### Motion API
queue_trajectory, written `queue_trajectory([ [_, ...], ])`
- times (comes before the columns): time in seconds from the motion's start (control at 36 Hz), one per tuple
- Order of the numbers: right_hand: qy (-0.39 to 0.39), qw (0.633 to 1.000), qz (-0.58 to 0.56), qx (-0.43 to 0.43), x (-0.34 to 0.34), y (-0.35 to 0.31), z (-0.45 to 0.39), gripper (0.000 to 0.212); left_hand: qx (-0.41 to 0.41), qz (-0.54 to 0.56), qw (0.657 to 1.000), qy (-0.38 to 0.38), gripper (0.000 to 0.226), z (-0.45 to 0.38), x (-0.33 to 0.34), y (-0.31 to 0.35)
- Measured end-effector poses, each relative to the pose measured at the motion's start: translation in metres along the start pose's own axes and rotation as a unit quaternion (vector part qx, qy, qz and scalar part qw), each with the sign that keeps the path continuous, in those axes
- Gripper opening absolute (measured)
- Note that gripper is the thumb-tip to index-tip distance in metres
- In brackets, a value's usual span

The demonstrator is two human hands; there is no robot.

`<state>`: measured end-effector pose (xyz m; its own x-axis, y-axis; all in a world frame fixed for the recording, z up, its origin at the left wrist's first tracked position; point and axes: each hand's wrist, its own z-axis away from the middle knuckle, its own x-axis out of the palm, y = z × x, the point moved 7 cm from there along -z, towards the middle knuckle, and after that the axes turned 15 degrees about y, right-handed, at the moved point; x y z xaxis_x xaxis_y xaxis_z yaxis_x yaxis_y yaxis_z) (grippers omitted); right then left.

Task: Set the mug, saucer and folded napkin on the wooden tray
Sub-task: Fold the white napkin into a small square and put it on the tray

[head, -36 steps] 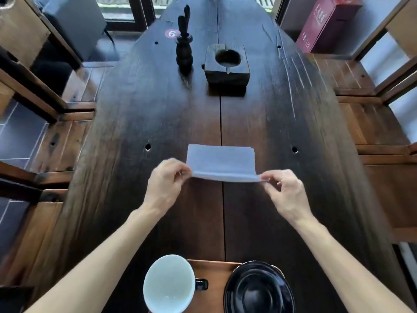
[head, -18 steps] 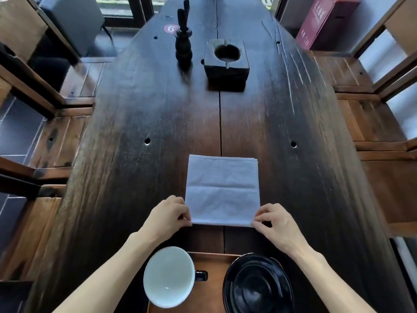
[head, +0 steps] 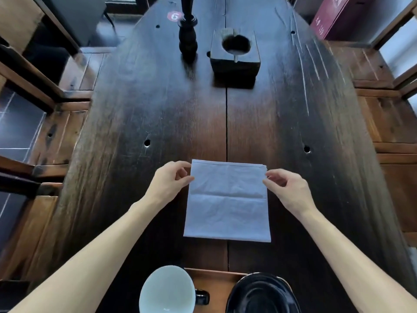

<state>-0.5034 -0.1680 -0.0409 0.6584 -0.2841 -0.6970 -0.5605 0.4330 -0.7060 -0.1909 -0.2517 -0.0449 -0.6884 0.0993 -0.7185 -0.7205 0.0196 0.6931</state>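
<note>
My left hand (head: 168, 180) pinches the napkin (head: 228, 202) at its far left corner, thumb and forefinger closed on the edge, the other fingers loosely curled. My right hand (head: 285, 187) does the same at the far right corner, thumb and forefinger meeting on the cloth edge. The napkin lies flat on the worktop (head: 158, 114) between my forearms, a pale folded rectangle with a crease running across its middle, its near edge well short of the tray (head: 214, 283). The tray shows only as a strip of lighter wood at the bottom of the view. The mug (head: 167, 290) stands at the tray's left end, its pale inside turned up towards me and its dark handle pointing right; whether it rests fully on the tray I cannot tell. The black saucer (head: 261, 294) sits at the tray's right end, apart from the mug. Further off, past the napkin, a dark wooden block (head: 235, 55) with a round hole in its top stands on the worktop, and just left of it a dark turned post (head: 187, 35). A red box (head: 334, 16) stands beyond the worktop's far right edge.
</note>
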Motion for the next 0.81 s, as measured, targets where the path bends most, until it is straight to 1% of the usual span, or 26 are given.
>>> queue_trajectory([
  [0.11,0.008,1.0,0.02,-0.014,0.01,-0.008,-0.025,0.024,0.007,-0.013,1.0,0.018,0.033,-0.029,0.013,0.002],
  [0.22,0.008,0.999,0.045,-0.003,0.025,-0.004,-0.045,0.03,0.014,-0.035,0.999,0.003,0.03,-0.048,0.029,0.003],
  [0.31,0.016,0.997,0.078,-0.012,0.031,-0.002,-0.052,0.024,0.012,-0.055,0.998,-0.015,0.022,-0.054,0.036,0.004],
  [0.39,0.015,0.993,0.114,-0.013,0.034,0.0,-0.054,0.017,0.031,-0.093,0.995,-0.025,0.013,-0.058,0.041,0.005],
  [0.53,0.003,0.983,0.181,0.009,0.038,-0.001,-0.06,0.017,0.05,-0.134,0.989,-0.034,0.014,-0.063,0.042,0.006],
  [0.64,-0.017,0.978,0.21,0.004,0.043,-0.005,-0.062,0.014,0.038,-0.157,0.985,-0.053,0.013,-0.065,0.046,0.01],
  [0.72,-0.039,0.979,0.201,-0.004,0.044,-0.004,-0.061,0.017,0.027,-0.163,0.983,-0.076,0.013,-0.065,0.047,0.013],
  [0.81,-0.061,0.989,0.137,0.007,0.04,-0.003,-0.061,0.02,-0.003,-0.106,0.99,-0.091,0.019,-0.063,0.04,0.013],
])
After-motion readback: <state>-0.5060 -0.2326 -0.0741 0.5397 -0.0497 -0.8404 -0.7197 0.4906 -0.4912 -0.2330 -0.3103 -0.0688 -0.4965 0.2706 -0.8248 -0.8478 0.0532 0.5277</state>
